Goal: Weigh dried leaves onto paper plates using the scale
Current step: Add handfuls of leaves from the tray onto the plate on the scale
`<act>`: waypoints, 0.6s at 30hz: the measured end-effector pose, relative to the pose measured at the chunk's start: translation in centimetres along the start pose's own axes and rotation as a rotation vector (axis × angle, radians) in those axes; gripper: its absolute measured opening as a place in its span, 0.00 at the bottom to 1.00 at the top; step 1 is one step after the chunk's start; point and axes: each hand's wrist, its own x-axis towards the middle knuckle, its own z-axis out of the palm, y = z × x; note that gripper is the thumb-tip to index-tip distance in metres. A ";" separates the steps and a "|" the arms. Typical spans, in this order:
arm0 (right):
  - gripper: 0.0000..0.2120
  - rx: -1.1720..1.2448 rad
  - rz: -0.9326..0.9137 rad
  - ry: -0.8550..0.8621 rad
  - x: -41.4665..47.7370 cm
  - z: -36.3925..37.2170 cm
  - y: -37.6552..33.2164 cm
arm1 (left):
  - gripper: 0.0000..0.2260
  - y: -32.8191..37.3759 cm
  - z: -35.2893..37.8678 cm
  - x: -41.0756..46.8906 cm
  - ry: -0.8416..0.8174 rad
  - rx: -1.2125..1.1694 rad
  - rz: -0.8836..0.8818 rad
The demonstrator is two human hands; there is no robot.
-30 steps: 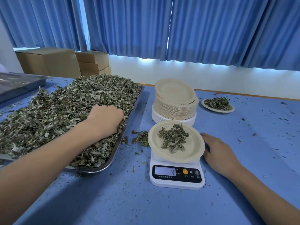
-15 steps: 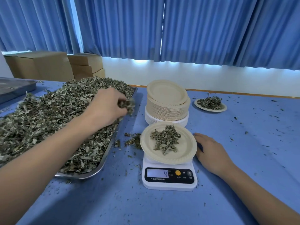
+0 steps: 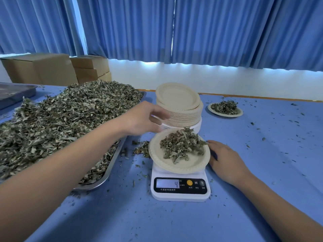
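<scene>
Half a second ago the left hand point(image 3: 143, 119) was over the tray pinching leaves. Now it has swung to the far-left edge of the plate on the scale, and the pile there has grown. Its fingers point(image 3: 160, 116) are spread loose and slightly blurred, with nothing gripped. The right hand point(image 3: 225, 159) has stayed flat on the blue tablecloth point(image 3: 262, 172), palm down with fingers straight.

Just left of the right hand is the white digital kitchen scale point(image 3: 180, 194), and its display point(image 3: 167, 183) reads 4. The round beige paper plate point(image 3: 188, 165) sits on the scale. The right fingertips are just beside its rim, but I cannot tell whether they touch it. The dried grey-green leaves point(image 3: 181, 145) are heaped on the plate, below and right of the left hand.

A few spilled leaf scraps point(image 3: 141, 149) lie under the left wrist, between the scale and the shallow steel tray point(image 3: 103, 179). The left forearm crosses the tray's near corner and hides part of the heap of dried leaves point(image 3: 61, 119) that fills it.

Directly behind the left fingers is a tall stack of beige paper plates point(image 3: 178, 100), which the fingers partly cover. Beyond the right hand lies a second paper plate point(image 3: 227, 115) carrying its own portion of leaves point(image 3: 224, 107).

Far left of the left hand are a grey metal tray point(image 3: 15, 92) and brown cardboard boxes point(image 3: 40, 69). Pleated blue curtains point(image 3: 209, 32) hang at the back.
</scene>
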 end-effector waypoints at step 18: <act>0.08 -0.019 -0.002 -0.003 -0.1 -0.2 -0.3 | 0.13 -7.2 -3.4 -2.9 0.180 1.078 -0.448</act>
